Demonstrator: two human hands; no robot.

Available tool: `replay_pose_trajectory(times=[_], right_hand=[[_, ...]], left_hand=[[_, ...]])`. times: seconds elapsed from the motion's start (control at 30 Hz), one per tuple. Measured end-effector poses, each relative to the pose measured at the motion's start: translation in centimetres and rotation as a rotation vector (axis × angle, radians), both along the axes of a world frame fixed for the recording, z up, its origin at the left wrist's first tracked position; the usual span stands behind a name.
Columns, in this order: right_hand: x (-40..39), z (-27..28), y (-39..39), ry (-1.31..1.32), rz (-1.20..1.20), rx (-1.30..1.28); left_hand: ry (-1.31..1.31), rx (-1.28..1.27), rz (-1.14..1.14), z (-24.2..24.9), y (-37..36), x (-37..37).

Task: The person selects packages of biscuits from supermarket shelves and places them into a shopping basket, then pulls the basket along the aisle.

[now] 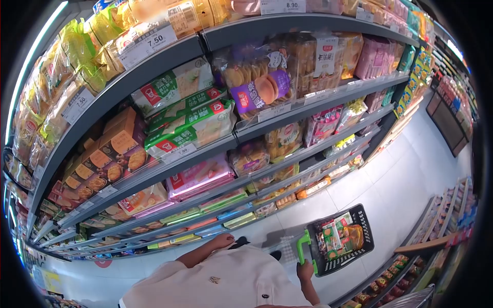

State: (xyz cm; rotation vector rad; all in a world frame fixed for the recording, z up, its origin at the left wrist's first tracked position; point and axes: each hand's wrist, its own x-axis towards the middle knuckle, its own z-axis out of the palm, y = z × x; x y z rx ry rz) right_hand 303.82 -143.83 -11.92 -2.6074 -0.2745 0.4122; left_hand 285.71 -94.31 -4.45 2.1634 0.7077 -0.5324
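Observation:
My right hand (305, 269) is wrapped round the green handle (304, 245) of a black shopping basket (363, 218) at the lower right. Inside the basket lie several snack packets (336, 236), some green and white, one golden-brown. My left hand (223, 240) hangs in front of my body, close to the lower shelves. Its fingers look curled in, and I see nothing in them. Dark shoes show below my white shirt.
Long grey shelves (303, 18) curve across the view, stocked with packaged biscuits and bread. Green packs (192, 131) and a purple-labelled bag (262, 90) sit mid-height. Low racks (390, 277) stand at the lower right. Pale floor tiles (395, 174) run between them.

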Motion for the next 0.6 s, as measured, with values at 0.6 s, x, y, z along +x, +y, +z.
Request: replay_pose_trajectory(times=[0.6], right_hand=[[5.4, 0.4, -1.4, -0.117, 0.001, -0.037]], left_hand=[[-0.683, -0.861, 0.067, 34.8, -7.4, 17.8]])
